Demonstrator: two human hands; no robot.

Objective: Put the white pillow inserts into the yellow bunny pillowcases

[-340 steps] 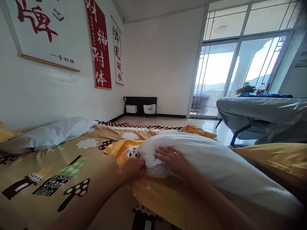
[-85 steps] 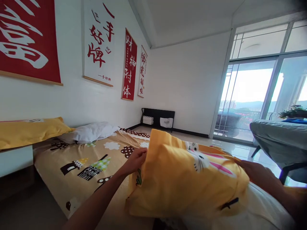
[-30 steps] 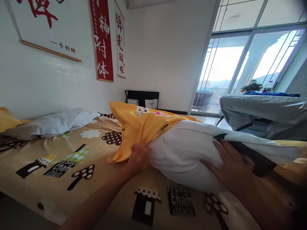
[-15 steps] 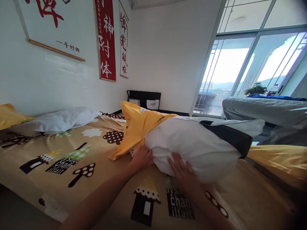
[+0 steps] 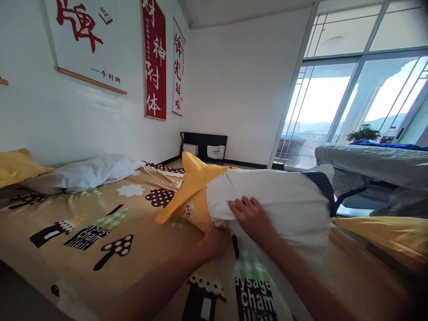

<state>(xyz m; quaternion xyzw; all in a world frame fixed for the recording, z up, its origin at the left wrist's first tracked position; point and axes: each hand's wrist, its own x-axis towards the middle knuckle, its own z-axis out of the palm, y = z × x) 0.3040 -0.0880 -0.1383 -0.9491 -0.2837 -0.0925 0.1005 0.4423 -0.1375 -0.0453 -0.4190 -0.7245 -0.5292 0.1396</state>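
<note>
A white pillow [image 5: 287,200] lies across the bed with a yellow pillowcase [image 5: 195,187] bunched over its far left end. My right hand [image 5: 250,216] presses flat on the pillow's near left corner, fingers spread. Just below it, my left hand [image 5: 214,243] reaches under the pillow's edge where the yellow cloth meets the white; its fingers are mostly hidden. A dark patch [image 5: 323,189] shows at the pillow's right end.
The bed has a tan cartoon-print sheet [image 5: 100,223]. A second white pillow [image 5: 83,171] and a yellow pillow [image 5: 16,165] lie by the left wall. A grey covered table [image 5: 374,160] stands at right before glass doors. More yellow fabric [image 5: 384,227] lies at right.
The pillow has turned and settled lower on the bed. My right hand moved from under its front up onto its left corner, and my left hand slid further under the edge.
</note>
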